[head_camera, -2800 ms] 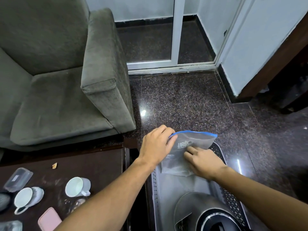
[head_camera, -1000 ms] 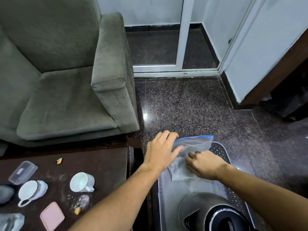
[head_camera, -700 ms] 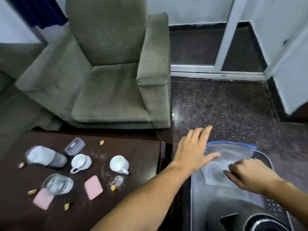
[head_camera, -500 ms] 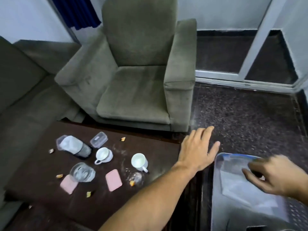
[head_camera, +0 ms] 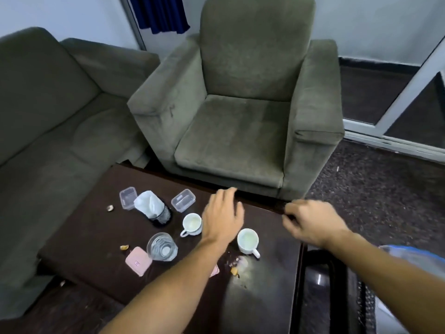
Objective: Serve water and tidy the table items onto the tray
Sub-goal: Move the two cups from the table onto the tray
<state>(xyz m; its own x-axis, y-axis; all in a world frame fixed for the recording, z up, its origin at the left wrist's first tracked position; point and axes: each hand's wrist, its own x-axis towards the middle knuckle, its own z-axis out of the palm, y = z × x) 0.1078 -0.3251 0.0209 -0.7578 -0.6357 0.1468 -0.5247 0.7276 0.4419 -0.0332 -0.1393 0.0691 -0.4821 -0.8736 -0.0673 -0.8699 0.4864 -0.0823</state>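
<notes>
My left hand (head_camera: 222,216) hovers open over the dark wooden table (head_camera: 96,232), between two white cups (head_camera: 192,223) (head_camera: 248,241). Over the table's right edge, my right hand (head_camera: 310,221) hangs empty with its fingers loosely curled. A glass of water (head_camera: 161,247) stands left of my left forearm. Beside it lies a pink coaster (head_camera: 138,261); a second pink coaster (head_camera: 214,271) peeks out under my forearm. Two clear lidded boxes (head_camera: 128,197) (head_camera: 183,200) flank a black holder with white tissue (head_camera: 154,209). The grey perforated tray (head_camera: 363,307) sits at the lower right with the blue-edged plastic bag (head_camera: 409,257) on it.
Small crumbs (head_camera: 124,247) and a wet smear (head_camera: 243,263) lie on the table. A grey-green armchair (head_camera: 240,116) stands right behind the table and a matching sofa (head_camera: 48,116) to its left. Dark speckled floor (head_camera: 373,189) lies to the right, before a glass door.
Both hands let go of the plastic bag on the tray and swung left over the table. The view turned left, so the kettle is out of sight.
</notes>
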